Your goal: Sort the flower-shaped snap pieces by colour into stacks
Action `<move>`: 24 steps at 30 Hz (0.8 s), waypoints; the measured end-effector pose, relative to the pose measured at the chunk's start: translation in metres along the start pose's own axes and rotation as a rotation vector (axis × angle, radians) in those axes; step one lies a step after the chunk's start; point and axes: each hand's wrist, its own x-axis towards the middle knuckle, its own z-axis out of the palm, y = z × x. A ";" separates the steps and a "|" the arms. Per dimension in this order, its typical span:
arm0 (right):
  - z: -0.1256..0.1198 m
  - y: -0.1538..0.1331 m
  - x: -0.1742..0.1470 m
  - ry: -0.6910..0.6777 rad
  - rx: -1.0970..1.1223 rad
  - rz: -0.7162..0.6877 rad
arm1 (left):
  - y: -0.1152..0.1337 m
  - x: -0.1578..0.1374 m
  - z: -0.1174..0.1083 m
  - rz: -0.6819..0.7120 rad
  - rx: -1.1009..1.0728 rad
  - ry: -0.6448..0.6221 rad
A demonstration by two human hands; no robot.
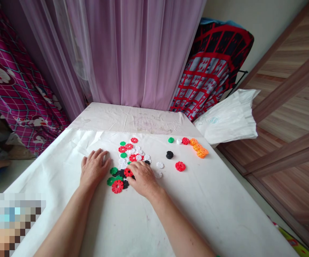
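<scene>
A loose pile of notched plastic discs in red, white, green and black lies mid-table, with a large red disc at its near edge. My right hand reaches into the pile, its thumb and fingers closed around a red disc. Part of that disc is hidden by the fingers. My left hand rests flat on the cloth just left of the pile, fingers spread, holding nothing. A green disc lies between the hands, nearest to the left one. White discs lie beyond the right hand.
Sorted by colour at the right are orange discs, a red stack, a black stack and green discs. A white bag hangs at the table's right edge. Purple curtains stand behind the white-covered table.
</scene>
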 end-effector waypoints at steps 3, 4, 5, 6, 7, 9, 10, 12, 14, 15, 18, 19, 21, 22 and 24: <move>0.006 0.000 0.004 0.013 -0.028 -0.006 | 0.000 0.000 0.000 -0.007 0.004 -0.008; 0.007 0.000 0.004 0.023 -0.035 -0.014 | 0.000 0.000 -0.001 -0.012 0.008 -0.013; 0.008 0.000 0.005 0.035 -0.038 -0.021 | 0.001 0.000 -0.001 -0.015 0.012 -0.019; 0.008 0.001 0.005 0.053 -0.036 -0.023 | 0.001 0.000 -0.001 -0.016 0.014 -0.024; 0.006 0.004 0.005 0.079 -0.030 -0.019 | 0.001 0.000 -0.002 -0.016 0.015 -0.027; 0.000 0.016 0.001 0.165 -0.001 0.004 | 0.000 0.000 -0.002 -0.009 0.013 -0.024; -0.005 0.026 -0.004 0.222 0.018 0.023 | 0.000 0.000 -0.002 -0.006 0.010 -0.017; -0.017 0.055 -0.019 0.350 0.050 0.072 | -0.001 0.000 -0.001 -0.006 0.004 0.000; -0.026 0.089 -0.041 0.488 0.038 0.173 | -0.001 0.000 0.000 -0.011 -0.002 0.009; -0.029 0.107 -0.054 0.559 0.020 0.246 | -0.002 0.000 0.000 -0.015 -0.005 0.010; -0.031 0.152 -0.087 0.732 -0.034 0.479 | -0.001 0.001 0.000 -0.027 -0.006 0.005; -0.030 0.162 -0.095 0.756 -0.039 0.537 | -0.001 0.001 0.000 -0.032 -0.005 0.000; -0.027 0.174 -0.103 0.770 -0.043 0.587 | -0.002 0.001 -0.001 -0.037 -0.003 -0.013; -0.025 0.176 -0.104 0.763 -0.044 0.585 | -0.002 0.001 -0.001 -0.036 -0.004 -0.016; -0.023 0.175 -0.103 0.741 -0.050 0.553 | -0.003 0.002 0.000 -0.028 -0.009 -0.010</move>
